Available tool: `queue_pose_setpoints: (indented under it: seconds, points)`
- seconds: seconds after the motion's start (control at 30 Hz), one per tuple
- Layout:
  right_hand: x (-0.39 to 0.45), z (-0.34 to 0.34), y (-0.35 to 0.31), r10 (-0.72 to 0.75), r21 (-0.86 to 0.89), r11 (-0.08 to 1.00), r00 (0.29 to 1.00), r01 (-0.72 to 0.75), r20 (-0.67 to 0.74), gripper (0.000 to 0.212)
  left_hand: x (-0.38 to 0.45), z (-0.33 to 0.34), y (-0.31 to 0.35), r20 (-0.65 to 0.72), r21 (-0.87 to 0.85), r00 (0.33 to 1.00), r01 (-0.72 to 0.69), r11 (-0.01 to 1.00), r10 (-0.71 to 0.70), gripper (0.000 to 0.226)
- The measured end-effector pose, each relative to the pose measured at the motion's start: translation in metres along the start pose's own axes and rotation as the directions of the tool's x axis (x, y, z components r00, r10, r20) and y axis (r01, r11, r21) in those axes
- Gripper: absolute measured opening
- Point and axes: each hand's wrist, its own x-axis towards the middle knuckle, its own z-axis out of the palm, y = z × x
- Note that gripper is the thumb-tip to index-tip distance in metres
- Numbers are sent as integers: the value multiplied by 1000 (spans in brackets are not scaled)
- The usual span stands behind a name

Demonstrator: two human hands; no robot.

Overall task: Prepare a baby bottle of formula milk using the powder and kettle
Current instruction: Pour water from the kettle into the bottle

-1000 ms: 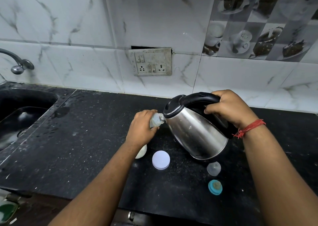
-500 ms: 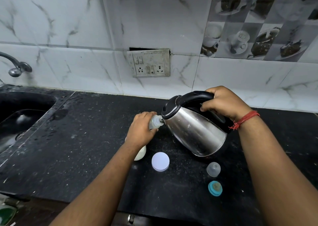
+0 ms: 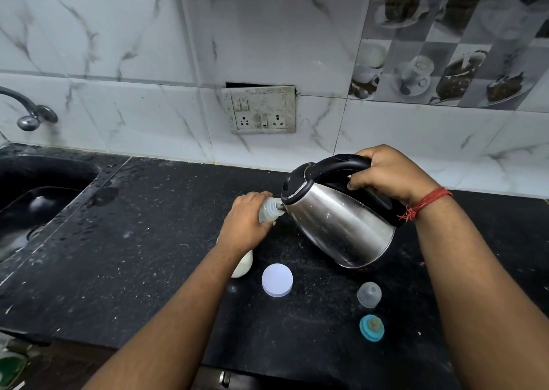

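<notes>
My left hand [image 3: 245,226] grips a clear baby bottle [image 3: 269,210] near its threaded neck; its lower end, white with milk, shows below my wrist. My right hand [image 3: 386,172] holds the black handle of a steel kettle [image 3: 338,220], tipped to the left with its spout touching the bottle's mouth. On the black counter [image 3: 148,256] in front lie a white round lid [image 3: 277,279], a clear bottle cap [image 3: 369,294] and a teal ring with the teat [image 3: 372,327].
A black sink [image 3: 32,199] with a metal tap [image 3: 26,113] sits at the left. A wall socket panel [image 3: 261,110] is mounted on the marble tiles behind. The counter's front edge runs just below my forearms.
The kettle has tipped a little further toward the bottle and both hands have risen slightly; the view shifted a bit to the right.
</notes>
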Motion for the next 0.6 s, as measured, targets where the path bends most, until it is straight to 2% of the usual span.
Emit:
queue_pose_setpoints:
  seconds: [0.6]
  points:
    - [2, -6, -3, 2, -29, 1000, 1000, -2, 11, 14, -1, 2, -2, 18, 13, 1000, 6, 1000, -6, 68]
